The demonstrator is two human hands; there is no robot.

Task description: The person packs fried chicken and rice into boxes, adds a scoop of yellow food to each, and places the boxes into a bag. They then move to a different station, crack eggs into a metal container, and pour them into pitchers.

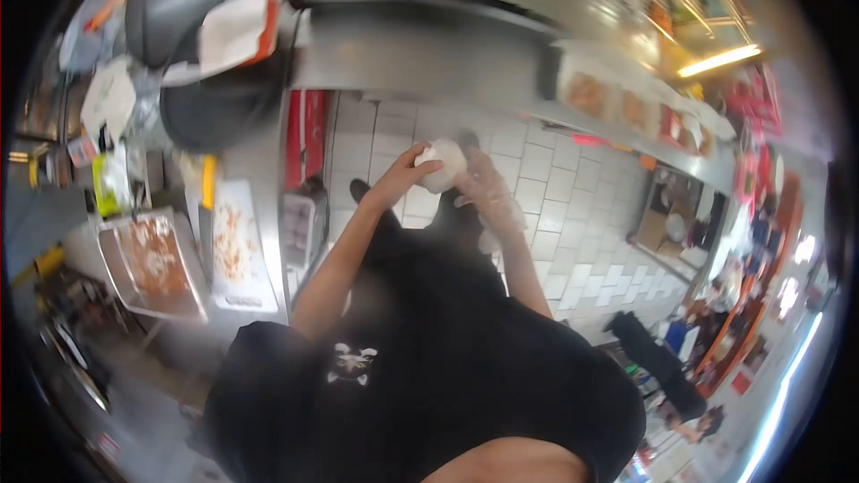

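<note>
My left hand (412, 175) is closed on a white rounded object (442, 166) in front of my body, thumb across its near side and fingers around its left edge. I cannot tell whether it is a cup, a bowl or a wrapped bundle. Close against its right side is my right hand (485, 188), in what looks like a clear, crinkled plastic glove. Motion smears its fingers. Both hands are held over the tiled floor (559, 188), between the counters.
On the left counter are a white cutting board (240, 282) with food scraps and a metal tray (152, 264) of chopped food. Black tubs (219, 112) sit farther up. A steel counter (403, 45) runs ahead, with packed food trays (626, 107) at its right.
</note>
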